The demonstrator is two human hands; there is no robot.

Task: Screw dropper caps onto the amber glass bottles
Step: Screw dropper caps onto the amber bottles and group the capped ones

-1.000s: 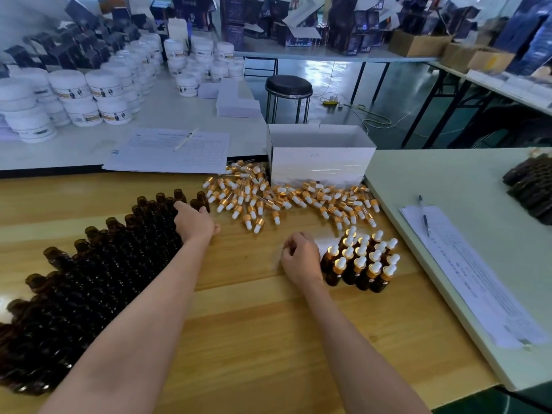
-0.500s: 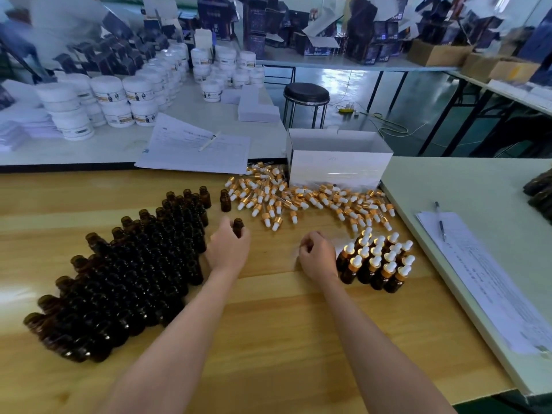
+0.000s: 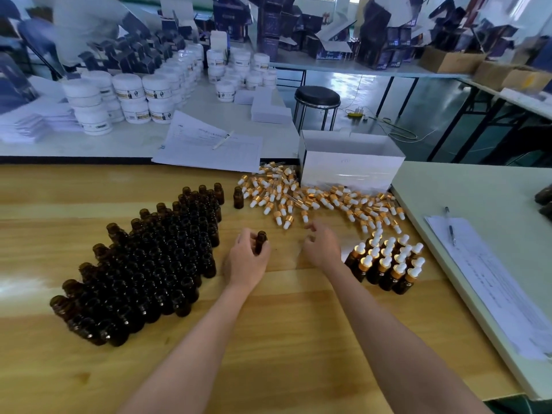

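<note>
Left hand grips one open amber bottle upright, fingers and thumb curled round its body. It is just to the right of the big block of uncapped bottles standing on the wooden worktop. Right hand is apart from it, fingers loosely spread and holding nothing, near the edge of the scattered dropper caps, which lie in front of a white box. Just to its right stands a small cluster of capped bottles. One lone bottle stands between the block and the caps.
</note>
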